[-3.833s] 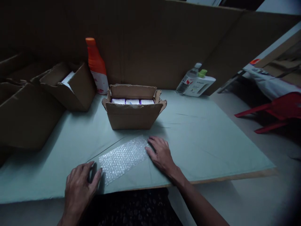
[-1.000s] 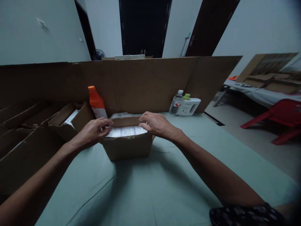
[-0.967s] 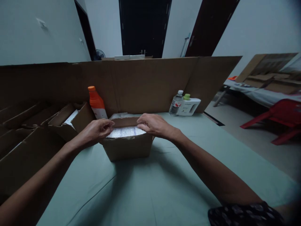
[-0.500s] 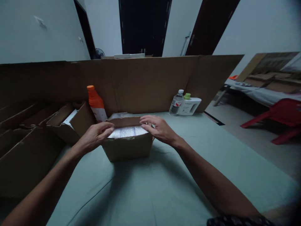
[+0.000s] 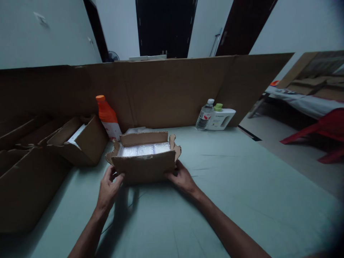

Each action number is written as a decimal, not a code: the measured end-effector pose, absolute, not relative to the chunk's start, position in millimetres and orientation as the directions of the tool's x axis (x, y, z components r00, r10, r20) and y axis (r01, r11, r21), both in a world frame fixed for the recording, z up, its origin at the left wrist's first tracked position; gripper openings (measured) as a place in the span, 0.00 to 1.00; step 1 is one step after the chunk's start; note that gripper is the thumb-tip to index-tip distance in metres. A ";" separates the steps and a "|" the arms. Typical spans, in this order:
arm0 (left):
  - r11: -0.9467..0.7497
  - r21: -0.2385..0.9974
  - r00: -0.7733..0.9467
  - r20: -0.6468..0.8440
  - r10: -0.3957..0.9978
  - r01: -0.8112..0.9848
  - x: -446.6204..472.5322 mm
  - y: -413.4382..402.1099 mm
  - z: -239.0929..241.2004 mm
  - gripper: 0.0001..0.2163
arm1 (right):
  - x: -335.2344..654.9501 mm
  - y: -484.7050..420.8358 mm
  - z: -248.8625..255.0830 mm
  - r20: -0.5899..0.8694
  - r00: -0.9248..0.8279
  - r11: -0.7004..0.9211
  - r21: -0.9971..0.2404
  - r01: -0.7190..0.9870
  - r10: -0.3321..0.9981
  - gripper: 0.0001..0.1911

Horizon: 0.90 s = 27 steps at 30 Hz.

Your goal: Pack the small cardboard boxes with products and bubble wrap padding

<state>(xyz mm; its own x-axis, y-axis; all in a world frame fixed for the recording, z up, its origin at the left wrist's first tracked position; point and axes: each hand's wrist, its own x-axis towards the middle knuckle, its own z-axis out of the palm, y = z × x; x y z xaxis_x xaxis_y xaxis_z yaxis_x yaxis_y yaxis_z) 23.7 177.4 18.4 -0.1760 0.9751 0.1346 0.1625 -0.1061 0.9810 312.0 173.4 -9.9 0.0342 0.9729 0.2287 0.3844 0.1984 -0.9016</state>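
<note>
An open-topped cardboard box stands in front of me on the green cloth, its short side flaps sticking up at both ends. Clear bubble wrap fills the inside; what it wraps I cannot make out. My left hand grips the box's lower left corner, thumb on the front face and fingers around the side. At the lower right corner my right hand holds it the same way, its fingertips partly hidden behind the box.
An orange-and-white bottle stands behind the box on the left. Several open cardboard boxes crowd the left side. A clear bottle and a white jug stand back right, before an upright cardboard panel.
Both hands have moved down from the box's top edge to its lower corners and now grip it. The side flaps now stand outward and in sight. The view has shifted slightly.
</note>
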 end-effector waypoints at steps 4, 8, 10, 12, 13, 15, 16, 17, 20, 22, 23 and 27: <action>-0.128 0.977 -0.245 0.168 0.955 0.171 46.9 181.6 13.1 0.22 | 298.1 178.5 -17.7 0.226 0.050 0.199 -0.927 0.318 0.973 0.32; -0.117 0.978 -0.251 0.159 0.955 0.174 72.1 159.4 8.7 0.23 | 315.6 155.2 -12.6 0.177 0.146 0.118 -0.933 0.340 0.973 0.26; -0.141 0.976 -0.209 0.175 0.962 0.167 85.2 142.3 9.2 0.25 | 331.3 134.0 -6.4 0.161 0.206 0.074 -0.924 0.375 0.965 0.22; -0.175 0.974 -0.141 0.195 0.971 0.142 93.8 126.0 11.5 0.25 | 344.1 112.2 0.0 0.153 0.284 0.021 -0.907 0.421 0.947 0.18; -0.183 0.975 -0.114 0.197 0.974 0.124 94.8 119.0 12.9 0.25 | 347.3 102.7 2.7 0.155 0.318 -0.001 -0.898 0.439 0.935 0.17; -0.174 0.980 -0.100 0.183 0.978 0.096 88.2 107.1 15.5 0.24 | 344.8 89.2 6.6 0.161 0.331 -0.009 -0.889 0.458 0.930 0.17; -0.159 0.983 -0.119 0.170 0.978 0.092 80.7 101.7 16.2 0.23 | 338.9 85.8 7.9 0.164 0.306 0.005 -0.888 0.460 0.938 0.16; -0.140 0.985 -0.151 0.154 0.977 0.096 70.8 96.1 16.2 0.22 | 330.3 84.6 8.7 0.168 0.265 0.029 -0.888 0.459 0.949 0.16; -0.067 0.989 -0.306 0.104 0.946 0.129 32.3 76.0 11.1 0.20 | 293.3 92.6 9.3 0.185 0.111 0.117 -0.887 0.448 0.976 0.15; -0.004 0.991 -0.442 0.064 0.895 0.135 5.7 59.1 4.0 0.22 | 264.4 104.6 7.7 0.186 -0.027 0.180 -0.893 0.413 0.982 0.17; 0.025 0.991 -0.507 0.044 0.861 0.130 -6.3 50.1 -0.1 0.24 | 249.5 111.8 6.3 0.179 -0.101 0.205 -0.897 0.392 0.979 0.19; 0.096 0.990 -0.699 0.007 0.715 0.107 -40.7 19.0 -13.6 0.32 | 187.7 147.3 -1.9 0.168 -0.322 0.282 -0.892 0.352 0.932 0.28</action>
